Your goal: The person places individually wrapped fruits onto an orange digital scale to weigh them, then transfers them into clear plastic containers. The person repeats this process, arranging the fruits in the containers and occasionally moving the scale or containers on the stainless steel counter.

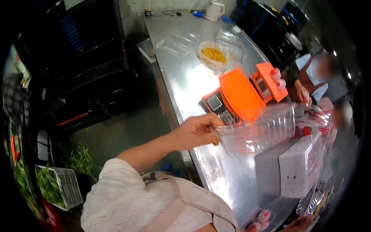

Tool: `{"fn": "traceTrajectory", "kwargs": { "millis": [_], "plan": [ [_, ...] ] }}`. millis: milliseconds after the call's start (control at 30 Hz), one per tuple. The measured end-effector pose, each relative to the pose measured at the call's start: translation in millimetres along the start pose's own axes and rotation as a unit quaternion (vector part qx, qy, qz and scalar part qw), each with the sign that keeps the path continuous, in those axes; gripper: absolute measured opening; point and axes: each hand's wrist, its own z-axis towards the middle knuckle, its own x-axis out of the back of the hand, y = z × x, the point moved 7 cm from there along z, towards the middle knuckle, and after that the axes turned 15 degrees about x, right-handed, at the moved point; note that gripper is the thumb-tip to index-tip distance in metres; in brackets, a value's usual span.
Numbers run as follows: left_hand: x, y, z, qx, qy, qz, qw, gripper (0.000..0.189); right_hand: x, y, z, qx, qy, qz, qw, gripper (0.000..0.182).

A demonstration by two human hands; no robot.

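Observation:
My left hand point(200, 132) pinches the edge of a clear plastic clamshell container point(258, 134), held above the metal table and partly in front of an orange-topped digital scale point(239, 92). Low at the right rim of the view is my right hand point(301, 224), beside clear and shiny plastic packaging point(314, 203); its grip is cut off and unclear. Several round fruits in pink foam nets point(262, 221) sit near it at the table's front edge. A white foam box point(292, 171) stands to the right, with red fruit and clear plastic partly visible behind it.
The metal table point(174, 75) carries a bag of yellow material point(214, 55), clear trays point(174, 45) and a kettle point(215, 11). A second orange scale point(268, 82) bears netted fruit. Across stand a co-worker point(310, 75) and another person. Black crates and a basket of greens point(68, 185) are left.

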Motion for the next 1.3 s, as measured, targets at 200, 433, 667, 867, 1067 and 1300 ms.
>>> {"fn": "traceTrajectory", "kwargs": {
  "millis": [200, 433, 667, 867, 1067, 1300],
  "plan": [
    [76.0, 92.2, -18.9, -0.129, 0.184, 0.328, 0.918, 0.017, -110.6, -51.4, 43.8, 0.014, 0.007, 0.071, 0.997, 0.019],
    [209.0, 119.8, 21.1, -0.115, 0.308, 0.613, 0.719, 0.025, -221.3, -47.8, 69.2, 0.075, 0.015, 0.327, 0.942, 0.027],
    [366.3, 100.2, 94.2, -0.113, 0.291, 0.634, 0.708, 0.025, -323.2, -162.3, 103.0, -0.156, 0.065, 0.646, 0.745, 0.029],
    [492.1, 28.6, 143.5, -0.044, 0.319, 0.602, 0.731, 0.024, -428.4, -336.8, 158.0, -0.180, 0.032, 0.716, 0.673, 0.020],
    [507.7, -11.1, 155.6, 0.030, 0.338, 0.609, 0.717, 0.025, -562.1, -576.6, 160.7, -0.103, -0.084, 0.716, 0.685, 0.008],
    [506.7, -11.5, 164.2, 0.005, 0.363, 0.620, 0.695, 0.027, -661.6, -791.4, 101.4, -0.131, -0.225, 0.777, 0.573, 0.015]
  ]
}}
